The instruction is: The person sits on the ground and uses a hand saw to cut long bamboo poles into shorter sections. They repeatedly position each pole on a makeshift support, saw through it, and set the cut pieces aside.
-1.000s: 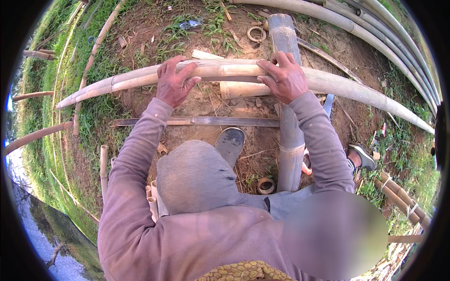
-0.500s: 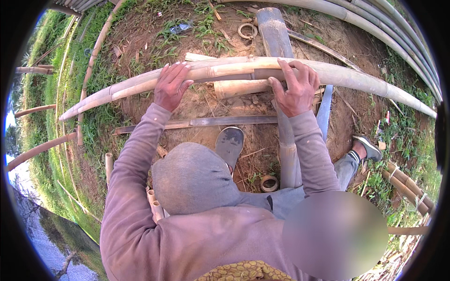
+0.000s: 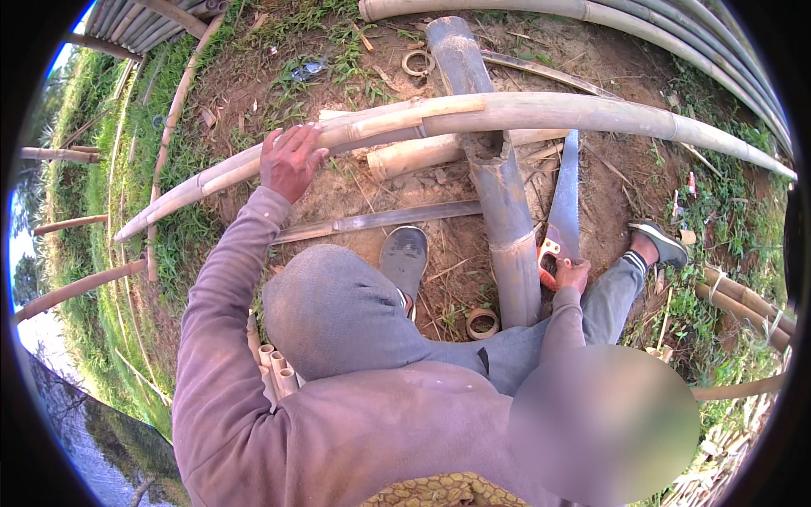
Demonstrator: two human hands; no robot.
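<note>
A long pale bamboo pole (image 3: pixel 549 110) lies crosswise over a thick grey bamboo log (image 3: pixel 514 215), with a second, thinner pole (image 3: pixel 355 133) alongside it on the left. My left hand (image 3: pixel 291 160) grips the poles left of the log, its fingers draped over the top. Lower right, my right hand (image 3: pixel 573 276) closes on the handle of a hand saw (image 3: pixel 568 194); some of its fingers are hidden. The saw has an orange-and-white handle, and its toothed blade points away from me, with the tip by the pole. A notch shows in the log below the pole.
A short bamboo piece (image 3: pixel 414 156) and a split strip (image 3: pixel 380 220) lie left of the log. Bamboo rings (image 3: pixel 482 323) are on the soil. Short cut tubes (image 3: pixel 277 363) stand by my left leg. Long poles (image 3: pixel 676 42) curve along the far right; a tied bundle (image 3: pixel 743 308) lies right.
My right hand has left the pole and come down onto the saw handle. My left hand stays on the poles. The view has shifted slightly.
</note>
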